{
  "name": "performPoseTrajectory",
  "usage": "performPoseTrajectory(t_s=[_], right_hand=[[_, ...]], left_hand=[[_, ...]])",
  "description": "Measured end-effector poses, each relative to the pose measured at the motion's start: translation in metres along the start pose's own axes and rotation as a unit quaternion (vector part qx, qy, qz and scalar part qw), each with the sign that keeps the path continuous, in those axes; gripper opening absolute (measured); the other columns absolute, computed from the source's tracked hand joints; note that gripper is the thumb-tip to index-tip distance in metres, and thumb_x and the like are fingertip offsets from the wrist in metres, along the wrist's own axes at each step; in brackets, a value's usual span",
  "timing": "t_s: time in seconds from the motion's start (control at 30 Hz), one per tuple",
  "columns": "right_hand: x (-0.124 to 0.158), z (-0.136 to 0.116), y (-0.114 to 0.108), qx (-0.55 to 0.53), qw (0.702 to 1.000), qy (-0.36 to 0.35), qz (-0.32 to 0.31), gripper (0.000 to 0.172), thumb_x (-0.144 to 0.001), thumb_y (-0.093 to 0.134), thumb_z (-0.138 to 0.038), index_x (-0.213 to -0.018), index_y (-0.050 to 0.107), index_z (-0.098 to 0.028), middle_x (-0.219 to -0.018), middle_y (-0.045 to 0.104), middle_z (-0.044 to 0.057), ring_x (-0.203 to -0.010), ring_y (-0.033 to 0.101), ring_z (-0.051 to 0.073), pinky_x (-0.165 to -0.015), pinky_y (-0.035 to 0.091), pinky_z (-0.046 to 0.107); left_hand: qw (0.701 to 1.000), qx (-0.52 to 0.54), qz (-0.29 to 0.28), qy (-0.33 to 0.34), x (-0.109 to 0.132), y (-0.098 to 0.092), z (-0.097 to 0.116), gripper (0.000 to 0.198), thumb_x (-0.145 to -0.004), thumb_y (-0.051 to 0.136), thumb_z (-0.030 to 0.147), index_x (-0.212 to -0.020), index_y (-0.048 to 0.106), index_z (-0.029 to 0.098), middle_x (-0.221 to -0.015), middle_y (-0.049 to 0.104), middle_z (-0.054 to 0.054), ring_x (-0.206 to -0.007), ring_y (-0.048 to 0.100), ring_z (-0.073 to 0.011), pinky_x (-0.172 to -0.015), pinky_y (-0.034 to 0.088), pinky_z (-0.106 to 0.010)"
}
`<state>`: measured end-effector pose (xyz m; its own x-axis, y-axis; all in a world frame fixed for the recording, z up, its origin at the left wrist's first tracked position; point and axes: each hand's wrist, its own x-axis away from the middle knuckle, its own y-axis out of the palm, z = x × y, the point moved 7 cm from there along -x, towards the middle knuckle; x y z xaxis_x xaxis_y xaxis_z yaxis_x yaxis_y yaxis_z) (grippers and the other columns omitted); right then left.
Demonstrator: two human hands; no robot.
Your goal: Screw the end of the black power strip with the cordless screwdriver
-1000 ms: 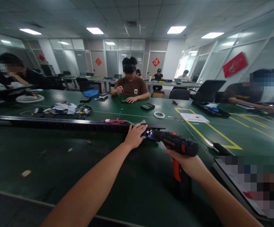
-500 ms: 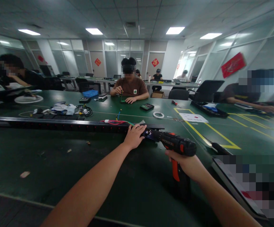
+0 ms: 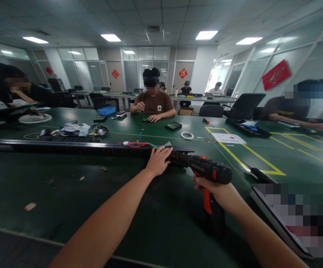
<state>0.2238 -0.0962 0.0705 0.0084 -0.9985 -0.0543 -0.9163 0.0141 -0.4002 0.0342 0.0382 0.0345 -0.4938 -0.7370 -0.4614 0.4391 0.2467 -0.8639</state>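
Note:
A long black bar (image 3: 105, 149) with evenly spaced red marks, looking like a power strip, lies across the table. My left hand (image 3: 159, 160) is closed over its right end, fingers across the top and thumb on the near side. Red and green wires (image 3: 139, 144) come out beside those fingers. My right hand (image 3: 216, 190) grips a black and orange cordless drill (image 3: 206, 168) by its handle. The drill's nose points left at the bar's end, close to my left hand; whether its tip touches cannot be made out.
Across the green table (image 3: 66, 193) a person (image 3: 153, 98) works on a small green board. Behind the bar lie bagged parts and cables (image 3: 77, 129), a white ring (image 3: 187, 135) and a black box (image 3: 173, 126). Paper (image 3: 228, 138) and a dark pen-like tool (image 3: 259, 174) lie to the right.
The bright light at the drill's nose has gone out. My right index finger has shifted slightly at the trigger. My left hand stays in the same place on the bar.

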Motion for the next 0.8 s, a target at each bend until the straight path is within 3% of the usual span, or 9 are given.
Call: performPoseTrajectory(t_s=[0.8], right_hand=[[0.003, -0.010, 0.000, 0.052, 0.998, 0.020, 0.020, 0.026, -0.072, 0.070, -0.046, -0.069, 0.063, -0.021, -0.062, 0.060, 0.001, -0.061, 0.056, 0.021, -0.062, 0.044, 0.035]], left_hand=[[1.000, 0.013, 0.004, 0.008, 0.001, -0.001, 0.001, 0.068, -0.093, 0.063, 0.035, -0.156, 0.036, 0.026, -0.155, 0.049, -0.006, -0.144, 0.036, -0.0299, -0.121, 0.020, -0.060]])
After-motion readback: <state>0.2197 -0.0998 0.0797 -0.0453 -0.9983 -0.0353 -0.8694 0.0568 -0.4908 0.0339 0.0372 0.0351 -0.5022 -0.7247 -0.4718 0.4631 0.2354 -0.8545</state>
